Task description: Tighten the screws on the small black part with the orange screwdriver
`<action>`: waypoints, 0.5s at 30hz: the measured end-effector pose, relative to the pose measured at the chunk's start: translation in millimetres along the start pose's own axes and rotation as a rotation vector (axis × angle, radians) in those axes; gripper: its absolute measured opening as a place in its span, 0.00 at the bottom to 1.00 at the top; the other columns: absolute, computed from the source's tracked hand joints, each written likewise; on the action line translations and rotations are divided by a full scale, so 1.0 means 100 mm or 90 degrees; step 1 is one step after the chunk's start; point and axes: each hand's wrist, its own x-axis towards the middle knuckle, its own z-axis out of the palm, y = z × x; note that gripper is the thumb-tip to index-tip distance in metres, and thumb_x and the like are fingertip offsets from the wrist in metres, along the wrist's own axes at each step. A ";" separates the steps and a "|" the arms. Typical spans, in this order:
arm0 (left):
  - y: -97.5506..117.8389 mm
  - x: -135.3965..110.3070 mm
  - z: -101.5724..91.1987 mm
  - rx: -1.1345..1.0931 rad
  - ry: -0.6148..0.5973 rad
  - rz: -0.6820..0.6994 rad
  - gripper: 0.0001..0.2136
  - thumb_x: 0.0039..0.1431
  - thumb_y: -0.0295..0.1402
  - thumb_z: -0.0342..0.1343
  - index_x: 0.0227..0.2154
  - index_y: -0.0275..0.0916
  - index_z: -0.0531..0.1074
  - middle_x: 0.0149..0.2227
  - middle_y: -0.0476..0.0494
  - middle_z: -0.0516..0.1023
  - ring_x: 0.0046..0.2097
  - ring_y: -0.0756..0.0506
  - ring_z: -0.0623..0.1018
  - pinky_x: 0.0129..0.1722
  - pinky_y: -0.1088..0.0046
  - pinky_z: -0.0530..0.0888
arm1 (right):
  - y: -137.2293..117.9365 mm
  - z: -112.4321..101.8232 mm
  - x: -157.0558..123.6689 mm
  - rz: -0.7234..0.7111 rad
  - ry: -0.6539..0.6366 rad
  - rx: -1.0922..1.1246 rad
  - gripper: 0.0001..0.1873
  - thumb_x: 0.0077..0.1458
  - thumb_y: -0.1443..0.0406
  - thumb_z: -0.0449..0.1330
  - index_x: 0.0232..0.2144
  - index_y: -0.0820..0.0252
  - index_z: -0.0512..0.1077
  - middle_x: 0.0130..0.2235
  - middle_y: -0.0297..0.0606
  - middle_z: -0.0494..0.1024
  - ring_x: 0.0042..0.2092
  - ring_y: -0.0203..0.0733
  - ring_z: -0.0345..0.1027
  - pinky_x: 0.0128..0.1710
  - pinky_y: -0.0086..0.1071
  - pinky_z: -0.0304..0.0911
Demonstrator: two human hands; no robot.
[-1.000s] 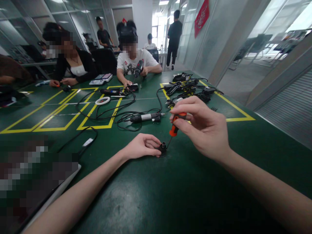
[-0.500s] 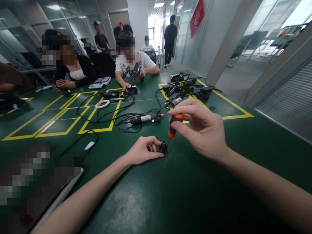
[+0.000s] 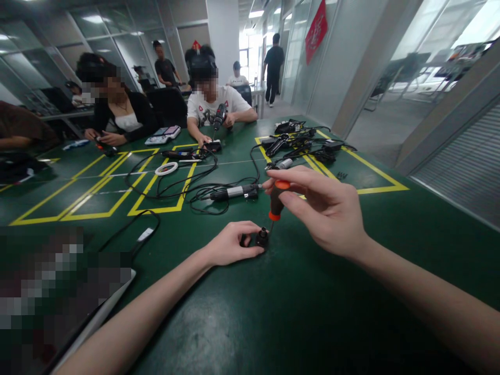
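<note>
My left hand [image 3: 230, 242] rests on the green table [image 3: 273, 312] and pinches a small black round part [image 3: 261, 238] between thumb and fingers. My right hand [image 3: 324, 211] hovers just above it, fingers closed round the black and orange handle of a small screwdriver [image 3: 276, 201]. The screwdriver stands almost upright, and its thin shaft points down to the black part's right side.
A black and silver corded tool [image 3: 233, 192] lies beyond my hands amid looped cables. More black tools and cables [image 3: 297, 143] sit at the far right inside yellow tape lines. A white ring [image 3: 166, 168] lies left of centre. Two seated people work across the table; one holds a drill [image 3: 219, 117].
My right hand has turned the screwdriver handle slightly and shifted a little left. My left hand's fingers moved in closer around the black part. The view drifted slightly.
</note>
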 end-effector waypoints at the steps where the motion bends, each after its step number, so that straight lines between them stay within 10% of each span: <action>1: -0.01 0.00 0.00 -0.003 0.002 0.001 0.14 0.57 0.34 0.65 0.45 0.34 0.80 0.37 0.48 0.75 0.29 0.54 0.66 0.28 0.78 0.63 | 0.00 0.00 0.00 0.010 -0.012 0.012 0.16 0.66 0.70 0.58 0.50 0.50 0.79 0.44 0.39 0.83 0.45 0.42 0.77 0.44 0.38 0.76; 15: -0.04 -0.01 -0.01 -0.080 0.031 -0.079 0.19 0.52 0.39 0.71 0.44 0.33 0.79 0.23 0.58 0.65 0.25 0.55 0.61 0.25 0.79 0.58 | 0.04 -0.02 0.02 0.063 -0.018 0.046 0.11 0.67 0.66 0.58 0.47 0.53 0.78 0.44 0.39 0.83 0.43 0.42 0.78 0.40 0.37 0.76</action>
